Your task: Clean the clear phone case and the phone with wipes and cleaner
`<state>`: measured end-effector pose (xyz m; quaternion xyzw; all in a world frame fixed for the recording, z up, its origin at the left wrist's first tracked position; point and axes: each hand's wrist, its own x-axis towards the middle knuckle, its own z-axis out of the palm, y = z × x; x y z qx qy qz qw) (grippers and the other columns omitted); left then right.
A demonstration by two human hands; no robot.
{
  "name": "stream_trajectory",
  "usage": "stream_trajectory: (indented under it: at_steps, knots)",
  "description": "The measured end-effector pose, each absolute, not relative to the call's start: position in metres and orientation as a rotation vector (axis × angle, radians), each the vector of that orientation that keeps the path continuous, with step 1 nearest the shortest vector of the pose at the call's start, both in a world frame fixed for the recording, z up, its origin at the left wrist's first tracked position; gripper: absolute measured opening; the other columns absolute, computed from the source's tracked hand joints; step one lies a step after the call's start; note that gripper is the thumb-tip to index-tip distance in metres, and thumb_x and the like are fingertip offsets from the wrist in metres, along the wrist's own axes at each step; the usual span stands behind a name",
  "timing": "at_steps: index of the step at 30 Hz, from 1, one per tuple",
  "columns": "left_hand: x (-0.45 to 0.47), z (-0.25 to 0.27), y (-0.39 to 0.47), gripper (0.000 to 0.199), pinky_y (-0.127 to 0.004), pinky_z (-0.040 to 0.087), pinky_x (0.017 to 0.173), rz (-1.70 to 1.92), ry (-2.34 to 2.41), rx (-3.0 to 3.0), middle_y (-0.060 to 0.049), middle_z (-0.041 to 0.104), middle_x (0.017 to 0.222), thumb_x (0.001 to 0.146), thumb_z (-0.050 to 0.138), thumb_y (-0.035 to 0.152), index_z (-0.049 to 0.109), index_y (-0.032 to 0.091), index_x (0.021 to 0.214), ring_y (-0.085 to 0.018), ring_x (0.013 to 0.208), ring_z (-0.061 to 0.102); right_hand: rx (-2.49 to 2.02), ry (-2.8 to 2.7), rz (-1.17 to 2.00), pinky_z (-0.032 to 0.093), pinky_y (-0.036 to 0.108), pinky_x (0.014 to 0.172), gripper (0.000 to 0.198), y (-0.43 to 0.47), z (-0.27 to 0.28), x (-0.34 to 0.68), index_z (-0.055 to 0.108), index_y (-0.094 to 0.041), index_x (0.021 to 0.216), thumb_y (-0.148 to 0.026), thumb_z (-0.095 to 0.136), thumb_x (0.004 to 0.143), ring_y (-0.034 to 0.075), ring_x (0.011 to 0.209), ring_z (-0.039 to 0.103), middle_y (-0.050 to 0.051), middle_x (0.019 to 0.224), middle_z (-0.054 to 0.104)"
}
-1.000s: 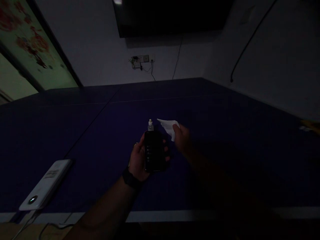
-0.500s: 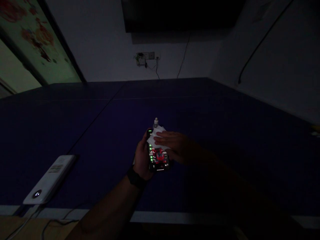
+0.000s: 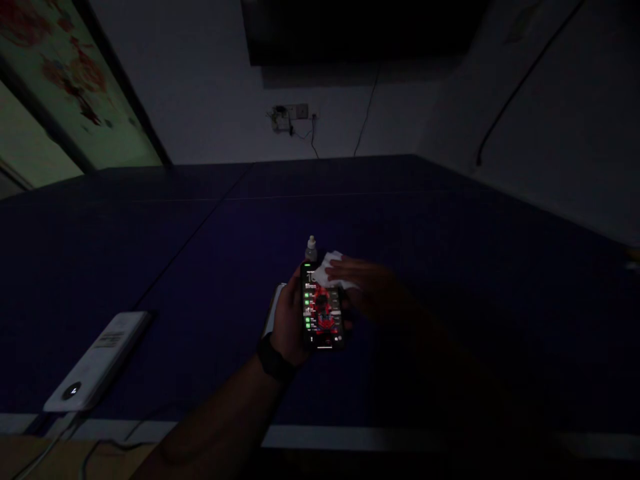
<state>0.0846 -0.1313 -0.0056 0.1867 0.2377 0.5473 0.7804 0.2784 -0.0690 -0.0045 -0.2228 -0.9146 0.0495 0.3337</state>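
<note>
Holds the phone (image 3: pixel 323 313) in the left hand (image 3: pixel 290 320), just below and right of the frame's centre, screen lit and facing up toward the camera. Wraps the left hand round the phone from beneath, thumb along the left edge, fingertips showing past the right edge. Wears a dark watch (image 3: pixel 275 360) on the left wrist. Lays the right hand (image 3: pixel 367 283), fingers straight and close together, over a white cloth (image 3: pixel 331 265) at the phone's upper right corner. Covers part of the screen's top there, with the lower part in plain sight. Cannot tell, in this dark, whether also pinching the cloth with the right thumb. Has a small white-capped bottle (image 3: pixel 311 250) standing just beyond the phone's top end, near the cloth, and a pale-edged flat object (image 3: pixel 273 312) partly hidden behind the left hand. Shows a white power bank (image 3: pixel 97 360) at lower left on the dark blue worktop (image 3: pixel 200 293), well apart from both hands, with cables (image 3: pixel 53 443) near its lower end. Shows wall sockets (image 3: pixel 290 117) and a dark screen panel (image 3: pixel 365 33) at upper centre.
</note>
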Motion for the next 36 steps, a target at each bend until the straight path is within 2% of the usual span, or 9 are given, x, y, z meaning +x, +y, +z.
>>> stream_trajectory:
  at_steps: [4, 9, 13, 16, 20, 24, 26, 31, 36]
  knots:
    - [0.085, -0.002, -0.135, 0.049, -0.043, 0.067, 0.079, 1.167, 0.522, 0.385, -0.007, 0.078, 0.104, 0.106, 0.053, 0.054, 0.062, 0.023, 0.142, -0.025, 0.084, 0.077, -0.582, -2.361, 0.073, 0.046, 0.056, 0.126, 0.05, -0.069, -0.009, 0.274, 0.06, -0.016, 0.151, -0.019, 0.046, 0.103, 0.028, 0.153, 0.052, 0.015, 0.158, 0.062]
    - [0.085, 0.004, -0.135, 0.047, -0.045, 0.066, 0.088, 1.196, 0.517, 0.386, -0.01, 0.077, 0.115, 0.108, 0.045, 0.048, 0.058, 0.024, 0.146, -0.027, 0.098, 0.078, -0.468, -2.412, 0.11, 0.052, 0.055, 0.122, 0.046, -0.069, -0.009, 0.281, 0.068, -0.022, 0.14, -0.016, 0.05, 0.099, 0.027, 0.143, 0.064, 0.011, 0.146, 0.072]
    - [0.084, 0.005, -0.135, 0.052, -0.05, 0.065, 0.088, 1.156, 0.517, 0.395, -0.01, 0.076, 0.124, 0.107, 0.048, 0.052, 0.05, 0.029, 0.154, -0.03, 0.102, 0.078, -0.646, -2.31, 0.095, 0.044, 0.061, 0.127, 0.052, -0.069, -0.009, 0.28, 0.059, -0.021, 0.153, -0.019, 0.048, 0.102, 0.029, 0.151, 0.056, 0.012, 0.157, 0.063]
    - [0.085, 0.004, -0.134, 0.05, -0.047, 0.065, 0.091, 1.2, 0.567, 0.377, -0.01, 0.077, 0.121, 0.108, 0.047, 0.048, 0.052, 0.025, 0.152, -0.03, 0.103, 0.078, -0.513, -2.387, 0.145, 0.045, 0.061, 0.126, 0.056, -0.07, -0.011, 0.275, 0.059, -0.02, 0.154, -0.016, 0.051, 0.099, 0.029, 0.153, 0.053, 0.013, 0.157, 0.063]
    - [0.085, 0.004, -0.133, 0.047, -0.049, 0.065, 0.092, 1.203, 0.561, 0.371, -0.01, 0.078, 0.112, 0.109, 0.043, 0.046, 0.055, 0.023, 0.149, -0.03, 0.102, 0.079, -0.462, -2.386, 0.161, 0.051, 0.055, 0.122, 0.048, -0.07, -0.014, 0.278, 0.069, -0.023, 0.142, -0.016, 0.052, 0.097, 0.027, 0.143, 0.063, 0.009, 0.146, 0.073]
    - [0.084, 0.005, -0.133, 0.051, -0.051, 0.065, 0.09, 1.149, 0.55, 0.376, -0.011, 0.078, 0.116, 0.107, 0.047, 0.052, 0.056, 0.023, 0.148, -0.031, 0.102, 0.079, -0.597, -2.314, 0.104, 0.048, 0.058, 0.124, 0.051, -0.071, -0.013, 0.277, 0.061, -0.019, 0.151, -0.019, 0.05, 0.101, 0.029, 0.153, 0.053, 0.014, 0.157, 0.062]
    - [0.083, 0.004, -0.133, 0.052, -0.049, 0.065, 0.091, 1.181, 0.551, 0.377, -0.011, 0.078, 0.12, 0.107, 0.049, 0.05, 0.056, 0.022, 0.149, -0.031, 0.104, 0.078, -0.545, -2.377, 0.143, 0.046, 0.058, 0.126, 0.055, -0.071, -0.013, 0.276, 0.059, -0.021, 0.153, -0.016, 0.052, 0.099, 0.028, 0.155, 0.05, 0.012, 0.159, 0.061]
    - [0.082, 0.0, -0.133, 0.052, -0.05, 0.067, 0.087, 1.139, 0.472, 0.408, -0.011, 0.079, 0.113, 0.105, 0.05, 0.056, 0.061, 0.022, 0.143, -0.031, 0.099, 0.079, -0.532, -2.377, 0.189, 0.049, 0.056, 0.124, 0.047, -0.069, -0.014, 0.282, 0.068, -0.025, 0.143, -0.018, 0.051, 0.099, 0.027, 0.146, 0.061, 0.009, 0.149, 0.07]
    - [0.082, 0.002, -0.134, 0.049, -0.048, 0.068, 0.083, 1.139, 0.495, 0.428, -0.008, 0.078, 0.103, 0.105, 0.051, 0.055, 0.062, 0.022, 0.14, -0.028, 0.089, 0.079, -0.578, -2.38, 0.148, 0.044, 0.058, 0.128, 0.053, -0.072, -0.01, 0.277, 0.058, -0.018, 0.154, -0.018, 0.045, 0.103, 0.028, 0.156, 0.048, 0.012, 0.16, 0.059]
